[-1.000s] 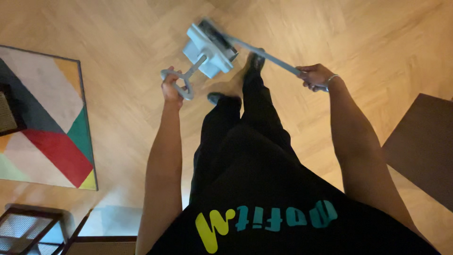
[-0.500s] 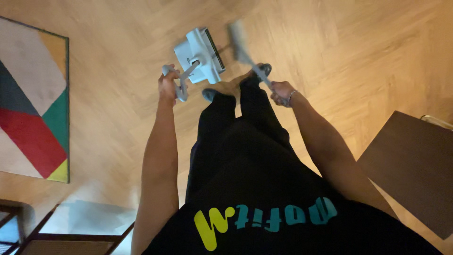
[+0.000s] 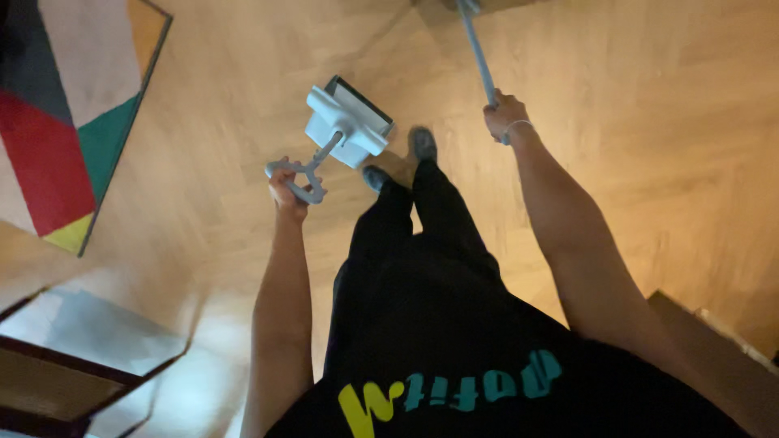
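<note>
Since a moment ago the right hand [image 3: 505, 116] has swung the pole [image 3: 477, 50] up and away from the mop head [image 3: 347, 122], so the two parts now sit well apart, separated rather than joined. The left hand [image 3: 289, 185] holds the head's forked handle [image 3: 295, 173], grip closed around it; the right grip is closed around the pole. Both hang above the wood floor [image 3: 649, 122], just ahead of the feet [image 3: 422, 144]. A coloured rug [image 3: 65, 122] lies off to the left, a dark tabletop [image 3: 714, 341] at the right; nothing blocks the hands.
</note>
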Demonstrator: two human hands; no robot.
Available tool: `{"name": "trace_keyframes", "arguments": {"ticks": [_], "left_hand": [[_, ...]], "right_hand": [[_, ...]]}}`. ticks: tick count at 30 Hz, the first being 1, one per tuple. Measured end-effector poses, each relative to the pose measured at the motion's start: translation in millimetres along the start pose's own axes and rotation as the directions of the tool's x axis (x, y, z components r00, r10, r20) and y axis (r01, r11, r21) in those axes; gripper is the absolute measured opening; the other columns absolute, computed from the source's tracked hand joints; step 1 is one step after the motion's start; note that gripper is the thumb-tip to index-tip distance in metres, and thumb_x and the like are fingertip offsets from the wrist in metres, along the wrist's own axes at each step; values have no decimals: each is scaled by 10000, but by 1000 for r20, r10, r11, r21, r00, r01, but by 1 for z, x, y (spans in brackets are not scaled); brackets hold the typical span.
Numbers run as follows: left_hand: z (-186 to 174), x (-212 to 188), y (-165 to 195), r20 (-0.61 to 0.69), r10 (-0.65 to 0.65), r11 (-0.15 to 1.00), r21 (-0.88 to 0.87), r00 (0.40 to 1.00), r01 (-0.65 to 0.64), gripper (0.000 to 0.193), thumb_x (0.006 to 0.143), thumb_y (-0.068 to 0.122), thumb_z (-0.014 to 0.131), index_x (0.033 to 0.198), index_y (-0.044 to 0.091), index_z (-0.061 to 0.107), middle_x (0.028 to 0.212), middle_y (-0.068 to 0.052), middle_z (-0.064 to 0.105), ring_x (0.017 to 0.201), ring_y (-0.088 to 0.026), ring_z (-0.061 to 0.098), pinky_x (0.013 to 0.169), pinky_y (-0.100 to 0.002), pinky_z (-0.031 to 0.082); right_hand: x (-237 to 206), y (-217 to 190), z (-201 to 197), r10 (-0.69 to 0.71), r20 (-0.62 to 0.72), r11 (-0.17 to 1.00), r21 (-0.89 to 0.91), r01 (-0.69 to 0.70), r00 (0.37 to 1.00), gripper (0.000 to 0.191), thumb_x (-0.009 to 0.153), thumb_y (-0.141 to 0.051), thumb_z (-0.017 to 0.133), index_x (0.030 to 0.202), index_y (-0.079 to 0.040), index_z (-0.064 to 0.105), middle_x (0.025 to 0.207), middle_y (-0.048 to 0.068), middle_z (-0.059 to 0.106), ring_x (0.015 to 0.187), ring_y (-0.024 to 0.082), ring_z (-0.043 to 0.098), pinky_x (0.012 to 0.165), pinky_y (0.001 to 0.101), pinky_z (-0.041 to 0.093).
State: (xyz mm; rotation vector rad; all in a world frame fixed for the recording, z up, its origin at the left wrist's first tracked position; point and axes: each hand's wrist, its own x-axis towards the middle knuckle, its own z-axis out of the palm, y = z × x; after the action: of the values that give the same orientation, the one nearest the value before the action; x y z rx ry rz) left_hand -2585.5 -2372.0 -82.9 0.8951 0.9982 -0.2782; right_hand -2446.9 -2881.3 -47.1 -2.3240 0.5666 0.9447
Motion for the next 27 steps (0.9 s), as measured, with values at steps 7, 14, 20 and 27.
{"name": "trace_keyframes", "arguments": {"ticks": [7,14,20,27], "left_hand": [[-20,-2,-13,-51,8,994,-112,999,-14,784,769,385,599,1497,213,363,1410,-67,470,854,-433,645,607,-588,573],[-1,-8,-10,-100,53,979,-191,994,-72,552,777,364,676,1279,199,516,1099,-71,592,744,-340,638,561,-553,546],[-11,-59,20,-122,84,871,-473,989,-132,485,771,550,729,1054,206,537,826,-41,604,644,-219,604,490,-439,479],[-78,-158,54,-226,244,679,-654,943,-333,744,752,780,728,1160,199,508,956,-115,524,639,-272,605,492,-448,495]], "right_hand": [[56,-21,60,32,439,992,-125,26,898,280,924,-166,554,1190,-98,609,718,130,625,488,233,596,414,405,481],[11,-17,3,84,624,947,193,-257,777,282,936,-495,588,1039,-263,711,604,40,539,382,105,411,353,266,325],[-46,-101,-59,-77,519,978,206,-37,851,500,966,-360,587,1444,-214,563,628,63,554,411,119,419,355,277,334],[-85,-255,-5,-84,473,996,42,72,877,117,985,-256,597,1049,-217,508,630,-17,429,443,88,399,362,258,311]]}}
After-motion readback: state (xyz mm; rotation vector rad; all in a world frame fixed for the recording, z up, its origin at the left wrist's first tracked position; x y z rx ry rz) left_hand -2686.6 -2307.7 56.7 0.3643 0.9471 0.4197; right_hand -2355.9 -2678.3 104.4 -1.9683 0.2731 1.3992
